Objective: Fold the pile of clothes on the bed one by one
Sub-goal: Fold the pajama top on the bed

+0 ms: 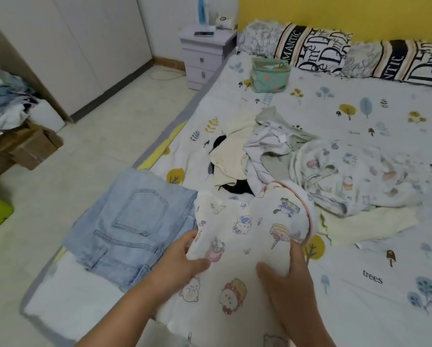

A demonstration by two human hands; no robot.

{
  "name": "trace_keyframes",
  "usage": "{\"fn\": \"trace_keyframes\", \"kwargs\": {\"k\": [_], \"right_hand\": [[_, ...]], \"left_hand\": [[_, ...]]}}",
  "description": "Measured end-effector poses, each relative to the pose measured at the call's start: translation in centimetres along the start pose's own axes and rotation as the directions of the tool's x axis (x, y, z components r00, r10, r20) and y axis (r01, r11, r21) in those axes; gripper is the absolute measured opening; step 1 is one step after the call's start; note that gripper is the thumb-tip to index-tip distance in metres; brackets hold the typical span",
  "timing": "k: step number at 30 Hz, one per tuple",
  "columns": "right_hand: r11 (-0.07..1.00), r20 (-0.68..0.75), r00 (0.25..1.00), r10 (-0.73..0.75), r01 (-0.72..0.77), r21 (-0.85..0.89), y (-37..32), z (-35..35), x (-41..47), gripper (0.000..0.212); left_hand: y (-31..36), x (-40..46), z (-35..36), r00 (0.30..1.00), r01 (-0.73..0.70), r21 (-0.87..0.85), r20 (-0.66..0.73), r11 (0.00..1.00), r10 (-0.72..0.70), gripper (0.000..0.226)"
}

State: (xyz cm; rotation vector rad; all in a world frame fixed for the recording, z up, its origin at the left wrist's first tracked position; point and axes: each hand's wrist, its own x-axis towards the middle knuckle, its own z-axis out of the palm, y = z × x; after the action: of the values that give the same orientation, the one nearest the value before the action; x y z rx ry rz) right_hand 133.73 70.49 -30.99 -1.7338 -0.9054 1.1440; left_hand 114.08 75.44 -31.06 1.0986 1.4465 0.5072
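both hands grip the cartoon-print garment at the bed's near edge: left hand and right hand pinch its fold. folded jeans touch its left; the unfolded pile lies beyond.

Cartoon-print garment: white, pink-trimmed, bunched, lifted at 6 o'clock | folded jeans: light blue, flat, 8 o'clock | unfolded pile: heaped, centre.
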Motion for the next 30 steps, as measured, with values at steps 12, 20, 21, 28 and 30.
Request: {"fn": "trace_keyframes", "kwargs": {"k": [12, 20, 21, 28, 30], "right_hand": [[0.974, 0.084, 0.980, -0.181, 0.167, 0.153, -8.5, 15.4, 0.4, 0.037], [0.932, 0.172, 0.953, -0.248, 0.187, 0.310, -10.5, 25.9, 4.5, 0.042], [0.935, 0.188, 0.957, -0.223, 0.155, 0.319, -9.6, 26.9, 5.2, 0.043], [0.986, 0.172, 0.973, 0.151, -0.161, 0.046, 0.6, 30.8, 7.6, 0.046], [0.973, 0.095, 0.969, 0.227, -0.229, 0.012, 2.0, 31.3, 7.8, 0.050]], "left_hand": [[2.7, 0.2, -18.4, 0.986, -0.111, -0.028, -0.130, 0.993, 0.106, 0.044], [3.1, 3.1, -29.0, 0.960, -0.187, -0.073, -0.224, 0.980, 0.166, 0.042], [2.2, 4.0, -29.5, 0.962, -0.171, -0.079, -0.227, 0.982, 0.150, 0.042], [-8.2, 10.5, -27.6, 0.984, 0.113, -0.003, -0.141, 0.994, -0.113, 0.042], [-9.9, 11.7, -26.7, 0.984, 0.125, -0.023, -0.128, 0.992, -0.127, 0.037]]}}
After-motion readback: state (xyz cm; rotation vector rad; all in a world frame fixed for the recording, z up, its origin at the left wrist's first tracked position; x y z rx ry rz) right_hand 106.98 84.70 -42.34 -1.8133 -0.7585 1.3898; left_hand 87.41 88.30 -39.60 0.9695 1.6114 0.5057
